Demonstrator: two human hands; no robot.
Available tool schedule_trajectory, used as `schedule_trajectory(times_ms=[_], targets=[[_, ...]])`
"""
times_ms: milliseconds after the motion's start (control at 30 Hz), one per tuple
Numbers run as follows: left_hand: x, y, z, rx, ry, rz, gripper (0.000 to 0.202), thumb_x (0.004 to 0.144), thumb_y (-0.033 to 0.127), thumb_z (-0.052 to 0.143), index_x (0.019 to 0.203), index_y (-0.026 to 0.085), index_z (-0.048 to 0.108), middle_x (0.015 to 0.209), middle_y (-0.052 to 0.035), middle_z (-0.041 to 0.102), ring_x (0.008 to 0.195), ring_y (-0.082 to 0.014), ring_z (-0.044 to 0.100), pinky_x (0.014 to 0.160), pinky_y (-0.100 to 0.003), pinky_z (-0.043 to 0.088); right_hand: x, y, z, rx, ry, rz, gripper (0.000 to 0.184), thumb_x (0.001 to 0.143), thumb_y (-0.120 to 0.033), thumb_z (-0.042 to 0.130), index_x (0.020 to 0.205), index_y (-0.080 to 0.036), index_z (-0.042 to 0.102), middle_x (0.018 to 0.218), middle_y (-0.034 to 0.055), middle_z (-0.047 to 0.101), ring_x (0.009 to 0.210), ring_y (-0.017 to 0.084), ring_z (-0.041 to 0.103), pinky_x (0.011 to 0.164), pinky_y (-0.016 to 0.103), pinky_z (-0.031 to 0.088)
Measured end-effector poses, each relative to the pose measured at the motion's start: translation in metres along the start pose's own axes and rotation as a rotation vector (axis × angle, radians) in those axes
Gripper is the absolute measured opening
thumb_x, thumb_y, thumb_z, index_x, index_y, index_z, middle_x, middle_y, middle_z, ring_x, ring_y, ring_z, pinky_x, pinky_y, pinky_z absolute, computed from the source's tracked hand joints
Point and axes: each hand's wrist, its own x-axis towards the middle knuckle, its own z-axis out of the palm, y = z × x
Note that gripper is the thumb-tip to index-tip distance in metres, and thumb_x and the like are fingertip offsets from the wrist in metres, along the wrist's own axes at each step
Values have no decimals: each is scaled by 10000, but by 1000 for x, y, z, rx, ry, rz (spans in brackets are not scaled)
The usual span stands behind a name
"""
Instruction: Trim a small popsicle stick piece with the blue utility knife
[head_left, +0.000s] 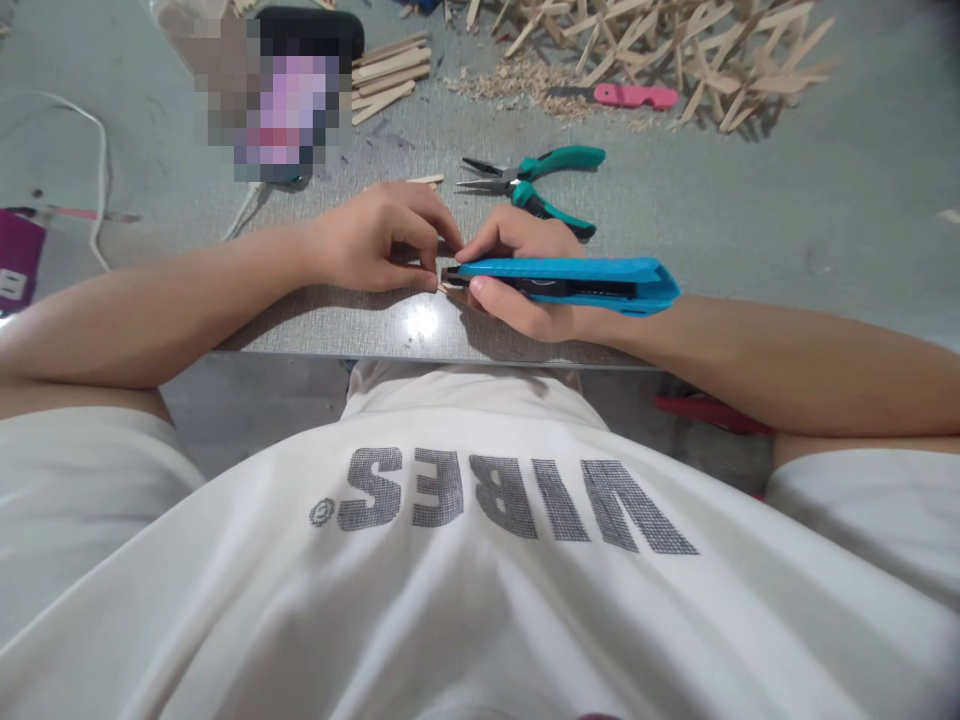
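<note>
My right hand (517,280) grips a blue utility knife (577,280), its tip pointing left toward a small wooden stick piece (442,287) lying near the table's front edge. My left hand (382,240) has its fingers curled and pinched down on that stick piece, right beside the knife tip. The two hands touch at the fingertips. Most of the stick is hidden under my fingers.
Teal-handled pliers (540,180) lie just behind my hands. A pink knife (630,96) and wood shavings sit farther back, beside a big pile of wooden sticks (675,50). A stack of sticks (386,75), a blurred device and a white cable (97,170) are at the left.
</note>
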Motion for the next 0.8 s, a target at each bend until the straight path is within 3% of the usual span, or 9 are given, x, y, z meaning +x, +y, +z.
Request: schedule_trajectory(times_ms=[333,533,800], targets=[[0,6,2,-68,34,-79,382,915,640,840,759,295,791,1019,-112,839,1082,-308,757,1045,-603,615,2,-3,-5,-129,-25,-12,248,1042,-426,635,1144,-200,648,903,41,765,771,179,670,767,327,509],[1,6,1,-62,33,-58,349,902,616,859,742,316,777,1035,-105,857,1073,-304,748,1050,-614,613,3,-2,0,-99,-18,-120,172,1052,-371,616,1106,-209,606,813,-4,729,648,147,576,684,302,478],[-1,3,2,-41,34,-34,333,956,592,817,779,312,785,1061,-81,851,1100,-283,733,1104,-636,601,2,-1,-6,-276,-101,-257,127,1048,-238,547,1147,-187,607,810,-18,723,592,106,552,609,245,398]])
